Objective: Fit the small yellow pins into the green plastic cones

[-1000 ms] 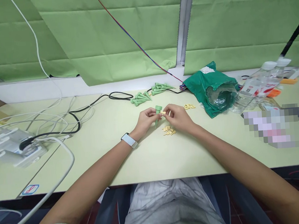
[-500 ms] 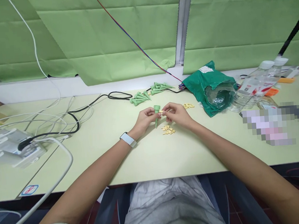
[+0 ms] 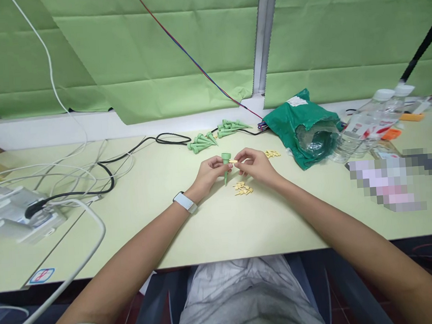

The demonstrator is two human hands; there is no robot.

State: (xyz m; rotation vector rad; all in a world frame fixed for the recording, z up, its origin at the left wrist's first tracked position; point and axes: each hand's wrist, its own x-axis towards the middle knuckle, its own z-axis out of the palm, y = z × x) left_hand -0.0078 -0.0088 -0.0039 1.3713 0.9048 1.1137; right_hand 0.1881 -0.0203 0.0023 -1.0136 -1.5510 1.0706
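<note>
Green spike [image 3: 226, 157] upright in your left hand [image 3: 211, 175], to the left of the torn green bag [image 3: 287, 120], and your thumb and fingers are closed round its shaft. Over in your right hand [image 3: 258, 168], a small yellow piece [image 3: 234, 161] is pinched between thumb and fingertips. Half a second ago that piece looked skewed; now it's level, pointing at the spike's side just under its head, so the two seem better lined up. Whether it's seated, I can't tell. Loose yellow pieces [image 3: 243, 188] lie on the bench [image 3: 265, 227], also left of the bag.
</note>
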